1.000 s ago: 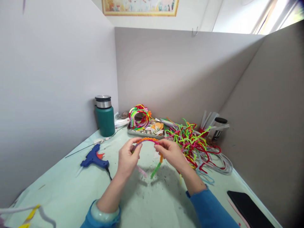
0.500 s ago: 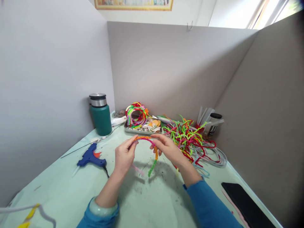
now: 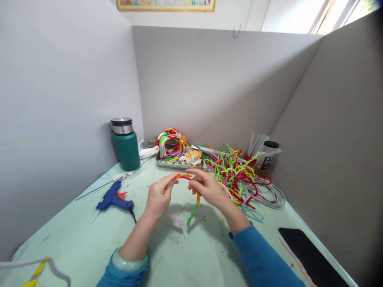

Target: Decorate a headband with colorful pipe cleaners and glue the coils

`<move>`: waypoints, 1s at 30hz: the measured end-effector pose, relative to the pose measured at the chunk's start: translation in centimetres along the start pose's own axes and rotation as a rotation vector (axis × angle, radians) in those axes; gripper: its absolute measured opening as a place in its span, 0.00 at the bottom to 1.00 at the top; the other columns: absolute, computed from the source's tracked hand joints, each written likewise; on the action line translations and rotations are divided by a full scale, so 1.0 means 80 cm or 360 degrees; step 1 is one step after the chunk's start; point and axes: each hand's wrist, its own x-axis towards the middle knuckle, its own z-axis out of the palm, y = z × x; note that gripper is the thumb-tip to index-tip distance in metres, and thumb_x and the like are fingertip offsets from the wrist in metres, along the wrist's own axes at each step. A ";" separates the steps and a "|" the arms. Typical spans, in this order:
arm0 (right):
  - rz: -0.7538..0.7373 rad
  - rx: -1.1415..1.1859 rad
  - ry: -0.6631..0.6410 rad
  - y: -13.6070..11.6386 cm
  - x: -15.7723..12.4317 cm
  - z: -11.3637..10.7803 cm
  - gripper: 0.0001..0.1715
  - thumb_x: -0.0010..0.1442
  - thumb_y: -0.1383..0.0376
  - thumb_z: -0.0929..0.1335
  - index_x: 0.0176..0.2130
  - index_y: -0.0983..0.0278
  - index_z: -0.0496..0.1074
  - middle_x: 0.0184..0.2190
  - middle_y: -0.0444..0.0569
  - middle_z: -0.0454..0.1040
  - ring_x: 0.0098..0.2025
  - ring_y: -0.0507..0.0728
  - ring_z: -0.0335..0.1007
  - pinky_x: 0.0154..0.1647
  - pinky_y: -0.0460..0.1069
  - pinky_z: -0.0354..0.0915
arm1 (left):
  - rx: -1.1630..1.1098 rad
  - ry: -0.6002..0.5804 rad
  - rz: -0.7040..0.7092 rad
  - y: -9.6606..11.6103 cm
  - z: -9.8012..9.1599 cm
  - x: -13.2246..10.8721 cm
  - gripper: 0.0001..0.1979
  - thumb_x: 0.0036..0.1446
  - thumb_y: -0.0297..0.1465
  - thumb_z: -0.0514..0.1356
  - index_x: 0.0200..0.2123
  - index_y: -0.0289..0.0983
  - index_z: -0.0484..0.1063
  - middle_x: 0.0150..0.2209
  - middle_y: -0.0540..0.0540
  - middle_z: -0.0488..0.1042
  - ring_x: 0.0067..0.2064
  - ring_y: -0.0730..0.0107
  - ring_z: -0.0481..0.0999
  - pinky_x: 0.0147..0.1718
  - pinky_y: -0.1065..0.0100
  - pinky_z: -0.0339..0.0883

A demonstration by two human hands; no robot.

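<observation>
Between my hands, above the table, is an arched strip of fuzzy pipe cleaners [image 3: 183,176], orange and pink along the top. My left hand [image 3: 160,192] pinches its left part, and a pale pink end hangs below that hand. At the right side my right hand [image 3: 208,187] grips it between thumb and fingers. An orange stretch with a green tip dangles under the right hand. My fingers hide parts of the strip.
A blue glue gun [image 3: 115,198] lies left, before a green bottle [image 3: 125,145]. At the back, a metal tray [image 3: 179,165] holds a roll of pipe-cleaner rings [image 3: 171,144]. Loose pipe cleaners [image 3: 230,169] heap at right, behind a black phone [image 3: 309,255]. Grey partitions surround the table.
My hands have come slightly closer together, with the right hand moving a little left along the strip. Less of the strip's arch shows between them.
</observation>
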 end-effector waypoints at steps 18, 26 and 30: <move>-0.0207 -0.0557 0.0219 -0.006 -0.004 0.012 0.10 0.60 0.65 0.61 0.40 0.62 0.68 0.24 0.43 0.72 0.23 0.49 0.67 0.25 0.43 0.60 | 0.0035 0.0169 -0.0032 0.011 0.001 -0.004 0.15 0.58 0.32 0.50 0.45 0.40 0.72 0.36 0.47 0.77 0.27 0.75 0.73 0.29 0.73 0.67; -0.0160 -0.0381 0.0240 -0.005 -0.002 0.011 0.15 0.58 0.63 0.63 0.46 0.61 0.66 0.27 0.44 0.73 0.24 0.50 0.68 0.27 0.45 0.65 | -0.0050 0.0158 -0.0075 0.013 0.000 -0.005 0.18 0.57 0.33 0.52 0.50 0.40 0.68 0.37 0.45 0.76 0.27 0.75 0.73 0.26 0.75 0.66; -0.0178 -0.0321 0.0367 -0.003 -0.002 0.011 0.16 0.58 0.63 0.62 0.47 0.61 0.66 0.27 0.45 0.73 0.25 0.51 0.69 0.27 0.46 0.66 | -0.0202 0.0227 -0.0166 0.017 0.002 -0.004 0.22 0.54 0.34 0.55 0.54 0.40 0.63 0.42 0.44 0.74 0.22 0.79 0.69 0.21 0.75 0.63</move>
